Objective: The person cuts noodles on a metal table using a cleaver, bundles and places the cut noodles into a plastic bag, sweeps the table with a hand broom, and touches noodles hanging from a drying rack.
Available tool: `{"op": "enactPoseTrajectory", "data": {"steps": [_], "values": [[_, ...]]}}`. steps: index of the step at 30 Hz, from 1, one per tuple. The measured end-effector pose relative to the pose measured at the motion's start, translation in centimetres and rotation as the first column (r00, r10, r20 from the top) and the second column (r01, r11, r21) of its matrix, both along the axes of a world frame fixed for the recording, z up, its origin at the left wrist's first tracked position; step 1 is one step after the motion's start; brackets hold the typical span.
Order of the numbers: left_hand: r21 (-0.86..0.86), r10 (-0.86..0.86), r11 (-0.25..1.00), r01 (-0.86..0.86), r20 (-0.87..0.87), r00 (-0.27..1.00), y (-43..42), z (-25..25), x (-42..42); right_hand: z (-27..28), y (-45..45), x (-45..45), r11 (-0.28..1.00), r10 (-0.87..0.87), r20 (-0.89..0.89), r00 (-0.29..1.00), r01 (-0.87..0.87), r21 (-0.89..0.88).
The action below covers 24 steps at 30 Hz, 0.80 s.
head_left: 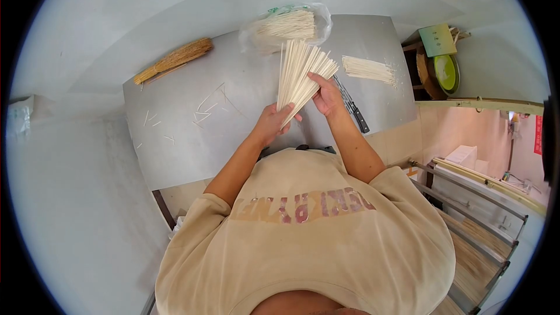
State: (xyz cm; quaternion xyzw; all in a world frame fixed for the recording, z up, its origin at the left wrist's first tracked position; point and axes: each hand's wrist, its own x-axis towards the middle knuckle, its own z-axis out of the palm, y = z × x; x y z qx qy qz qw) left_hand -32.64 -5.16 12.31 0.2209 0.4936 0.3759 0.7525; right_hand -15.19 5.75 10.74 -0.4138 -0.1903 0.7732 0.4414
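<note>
Cream-coloured strands (299,70) fan out above a grey counter (192,153); the left hand (271,123) grasps their lower end, the right hand (328,98) their right side.

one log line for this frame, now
left hand: grips lower end of noodle bundle; right hand: grips its right side; bundle: fanned at top; knife: on table, right of bundle; bag: beyond bundle, noodles inside

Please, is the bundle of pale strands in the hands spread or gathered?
Spread: the bundle fans out at its top, narrowing toward the left hand.
</note>
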Motion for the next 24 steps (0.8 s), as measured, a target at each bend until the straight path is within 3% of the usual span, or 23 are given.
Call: {"op": "enactPoseTrajectory", "data": {"steps": [10,18,22,24], "values": [[-0.005,0.01,1.0,-0.01,0.021,1.0,-0.2,-0.2,0.0,0.0,0.1,0.2,0.999,0.03,0.018,0.999,-0.03,-0.044],[0.021,-0.009,1.0,0.008,0.046,0.999,-1.2,-1.2,-0.7,-1.3,0.7,1.1,0.992,-0.029,-0.108,0.994,0.015,-0.125],[-0.002,-0.045,0.999,0.045,0.061,0.997,-1.9,-1.0,-1.8,-0.9,1.2,1.6,0.985,-0.115,-0.074,0.991,0.104,-0.138],[0.006,-0.082,0.997,0.081,0.026,0.996,-2.5,-1.5,-2.3,-2.4,2.2,2.6,0.991,-0.127,-0.208,0.97,0.116,-0.062]]}}
